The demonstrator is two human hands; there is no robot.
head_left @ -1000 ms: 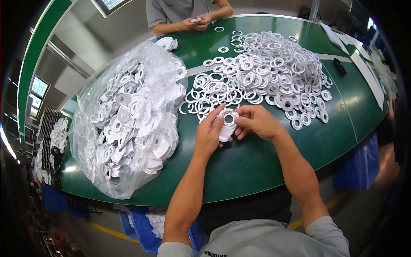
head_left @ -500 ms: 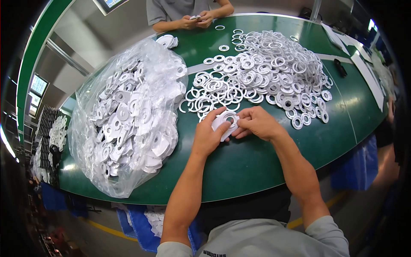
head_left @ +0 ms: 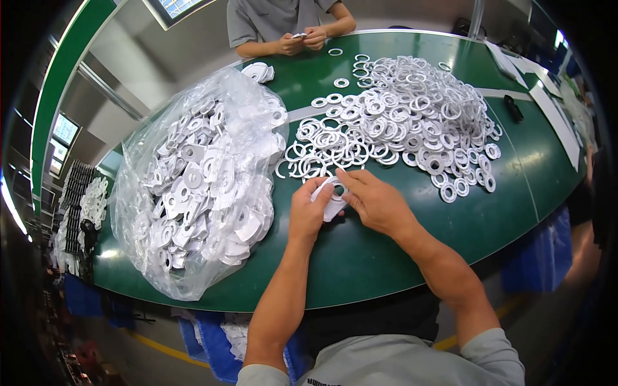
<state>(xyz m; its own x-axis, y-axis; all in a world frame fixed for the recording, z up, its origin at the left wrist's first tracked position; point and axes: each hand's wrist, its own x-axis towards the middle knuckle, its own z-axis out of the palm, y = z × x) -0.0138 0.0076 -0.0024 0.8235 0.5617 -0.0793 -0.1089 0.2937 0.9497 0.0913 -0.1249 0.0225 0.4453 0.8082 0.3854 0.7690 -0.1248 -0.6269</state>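
Over the near half of the green table, my left hand [head_left: 306, 213] is closed round the left edge of a white plastic part [head_left: 333, 210], a flat plate with a round hole. My right hand [head_left: 378, 204] presses its fingers on the plate's upper right rim, beside the hole. Whether a separate ring lies under those fingers cannot be made out. Just beyond my hands spreads a heap of white plastic rings [head_left: 412, 116], some closed and some with a gap. To the left, a clear plastic bag [head_left: 138, 212] is full of similar white plates [head_left: 193, 175].
The green table [head_left: 412, 270] curves round in front of me. Across it, a person [head_left: 283, 26] handles a small item near a few white plates [head_left: 259, 72]. A black object [head_left: 513, 108] and white sheets [head_left: 555, 125] lie at right. Blue bags [head_left: 215, 347] hang below the edge.
My right hand has shifted left and up over the plate, its fingers now at the upper rim of the hole. The whole view has tilted slightly, and my left hand still grips the plate.
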